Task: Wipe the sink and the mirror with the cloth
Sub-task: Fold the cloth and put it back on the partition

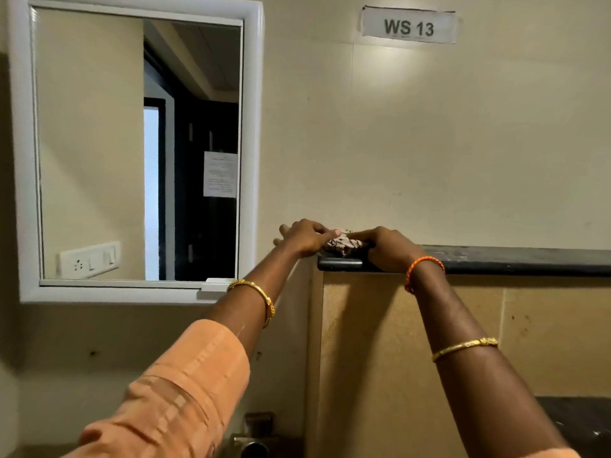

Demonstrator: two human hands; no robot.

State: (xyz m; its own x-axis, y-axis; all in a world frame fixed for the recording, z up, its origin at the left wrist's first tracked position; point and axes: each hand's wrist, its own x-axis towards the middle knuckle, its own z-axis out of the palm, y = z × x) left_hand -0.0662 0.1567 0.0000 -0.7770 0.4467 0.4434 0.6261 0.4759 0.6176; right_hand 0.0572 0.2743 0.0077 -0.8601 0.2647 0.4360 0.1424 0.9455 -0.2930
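Observation:
A small crumpled cloth (342,244) with a pale brown pattern lies on the left end of a dark stone ledge (515,259). My left hand (305,238) rests on the cloth's left side, thumb pressed against it. From the right, my right hand (388,247) covers the cloth's other side, fingers curled on it. The white-framed mirror (139,150) hangs on the wall to the left of both hands and reflects a dark doorway. Only a metal tap (254,438) shows at the bottom edge; the sink basin itself is out of view.
A beige wall with a "WS 13" label (409,26) rises behind the ledge. Under the ledge stands a tan tiled partition (380,342). A dark countertop (575,421) shows at the lower right.

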